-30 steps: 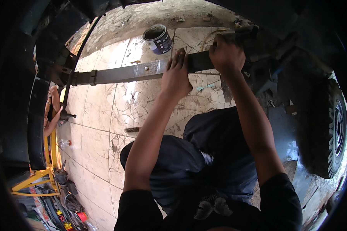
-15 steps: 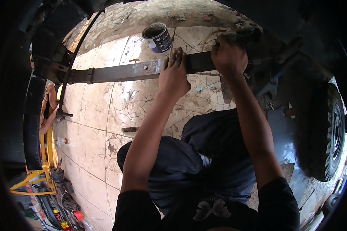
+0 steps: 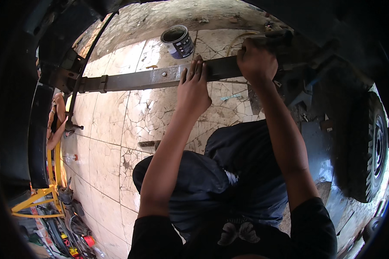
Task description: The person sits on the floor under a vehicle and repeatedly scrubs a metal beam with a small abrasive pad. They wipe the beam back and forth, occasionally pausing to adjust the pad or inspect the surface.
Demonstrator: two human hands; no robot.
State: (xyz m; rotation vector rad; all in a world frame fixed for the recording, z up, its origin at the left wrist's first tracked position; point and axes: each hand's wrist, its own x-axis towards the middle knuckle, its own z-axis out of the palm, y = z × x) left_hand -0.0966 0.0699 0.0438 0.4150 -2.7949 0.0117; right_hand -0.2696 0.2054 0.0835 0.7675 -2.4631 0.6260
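Observation:
A long dark steel leaf spring [image 3: 129,81], with a bolt head [image 3: 164,74] on its flat face and a clip [image 3: 103,83] round its left part, runs across in front of me. My left hand [image 3: 195,88] lies on it right of the bolt, fingers stretched along the surface and dark with grime. Farther right, my right hand [image 3: 258,62] is closed in a fist at the spring's far edge. What sits inside that fist is hidden; a dark rounded part [image 3: 278,39] of the undercarriage shows just beyond it.
An opened paint can [image 3: 177,42] stands on the cracked tile floor [image 3: 103,151] beyond the spring. A dark-handled tool [image 3: 148,144] lies by my left knee. Left are a yellow frame [image 3: 56,181], tools, and another person's bare limb [image 3: 58,121]. A tyre [image 3: 373,151] stands right.
My left hand has shifted very slightly down and left on the leaf spring. My right hand stays closed in nearly the same place. The whole view has moved a little.

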